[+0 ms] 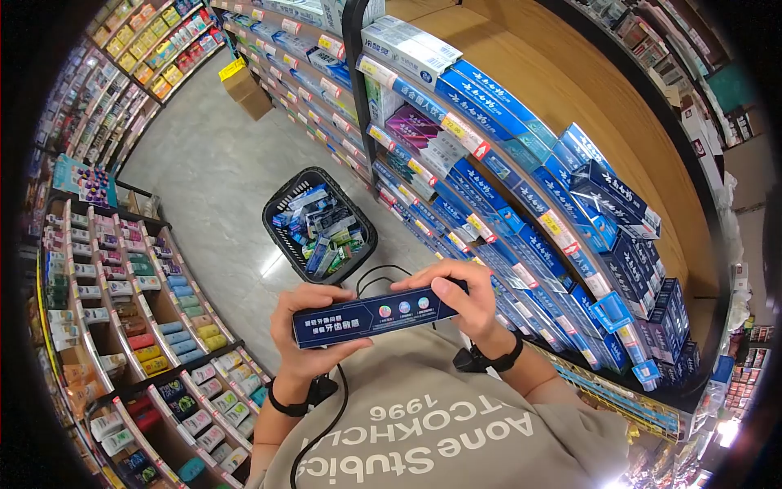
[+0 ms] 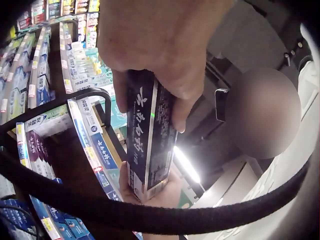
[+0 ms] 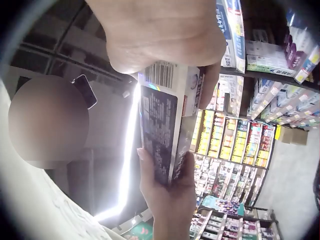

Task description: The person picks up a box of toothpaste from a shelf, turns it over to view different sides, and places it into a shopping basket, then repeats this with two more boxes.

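Toothpaste carton (image 1: 376,314), dark blue, long and slim; held level in front of the chest, one end in each hand; left hand (image 1: 308,330) curls round the left end, right hand (image 1: 456,303) pinches the right end, thumb on the front face; hands apart, carton spanning between them. Orientation: long axis runs left to right across the body, right end slightly higher; printed face turned up toward the head camera; barcode end (image 3: 161,75) sits under the right hand. Risks, as judged: grip at the ends only, so a loosened hand could let the carton tip and drop to the floor (image 1: 204,175) beside the shopping basket (image 1: 319,226); hard squeezing may dent the cardboard; the dangling black cable (image 1: 338,399) could snag a wrist.
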Motion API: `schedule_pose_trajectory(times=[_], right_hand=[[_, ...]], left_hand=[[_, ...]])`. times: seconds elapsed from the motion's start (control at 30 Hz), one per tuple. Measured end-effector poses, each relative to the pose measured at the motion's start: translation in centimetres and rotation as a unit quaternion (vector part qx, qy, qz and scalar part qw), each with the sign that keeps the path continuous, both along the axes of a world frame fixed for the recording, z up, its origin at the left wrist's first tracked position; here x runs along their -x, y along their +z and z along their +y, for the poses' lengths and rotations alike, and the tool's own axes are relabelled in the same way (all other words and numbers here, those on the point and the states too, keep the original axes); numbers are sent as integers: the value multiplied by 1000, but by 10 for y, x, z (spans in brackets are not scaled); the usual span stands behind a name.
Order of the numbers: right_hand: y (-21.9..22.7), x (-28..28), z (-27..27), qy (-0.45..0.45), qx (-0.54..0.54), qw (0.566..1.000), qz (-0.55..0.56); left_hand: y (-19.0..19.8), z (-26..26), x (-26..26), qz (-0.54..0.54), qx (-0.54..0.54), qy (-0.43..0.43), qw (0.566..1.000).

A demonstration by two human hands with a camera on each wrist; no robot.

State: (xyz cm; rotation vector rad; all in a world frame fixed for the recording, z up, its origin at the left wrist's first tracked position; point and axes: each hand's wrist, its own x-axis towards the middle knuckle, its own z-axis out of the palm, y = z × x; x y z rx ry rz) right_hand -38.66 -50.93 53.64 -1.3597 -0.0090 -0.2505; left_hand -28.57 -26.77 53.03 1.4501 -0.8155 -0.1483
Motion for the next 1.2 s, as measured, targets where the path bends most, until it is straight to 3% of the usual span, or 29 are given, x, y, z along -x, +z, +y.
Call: schedule_pose_trajectory(times=[0.33,0.43,0.57,0.7,0.8,0.9,1.1,1.2], right_hand=[[11,19,-13,10,27,1000,3],[6,21,-12,28,-7,998,-51],[13,25,-16,115,-26,989,-91],[20,22,-24,153,57,971,-174],[15,27,-16,155,-1,981,-116],[11,25,-14,165,10,978,-126],[18,23,-9,69,11,987,-146],[19,23,-16,174,60,979,-88]], left_hand=[[-1,-8,22,-48,29,15,998],[1,-7,22,-41,48,14,998],[9,-3,18,-60,78,1,995],[10,-2,24,-7,122,2,992],[11,-2,28,26,148,6,989],[13,-3,27,24,152,4,988],[13,-1,24,0,122,-8,993],[16,0,23,-7,119,-10,993]])
